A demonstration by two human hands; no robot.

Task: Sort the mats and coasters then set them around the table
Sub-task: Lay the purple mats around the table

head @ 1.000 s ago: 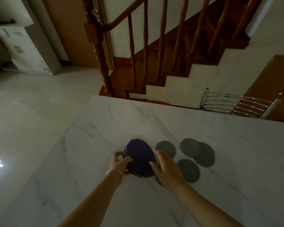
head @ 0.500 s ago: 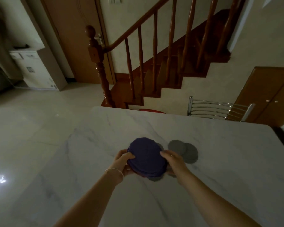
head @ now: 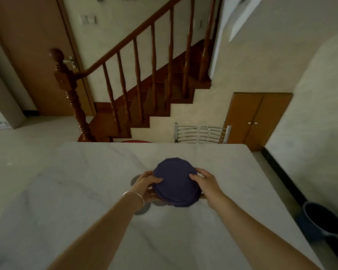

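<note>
Near the bottom of the frame, two forearms reached up and inward over the pale marble tabletop. At centre frame, held a stack of dark purple mats between both hands, lifted off the surface and tilted. Left hand, bracelet at the wrist, curled round the stack's left edge, thumb on top, fingers under. Right hand gripped the right edge the same way, thumb on top. Under and just left of the stack, glimpsed slivers of grey coasters lying on the tabletop, mostly hidden by hands and mats; count impossible to tell. Judged as early in the job: mats apparently gathered into one pile and so separated from the coasters, yet nothing seen laid out at any place setting. Left to do, by this reckoning: dealing mats round the edges, then a coaster beside each. Beyond the far edge, at centre right, stood a metal chair back, with a wooden staircase further back at upper centre.
</note>
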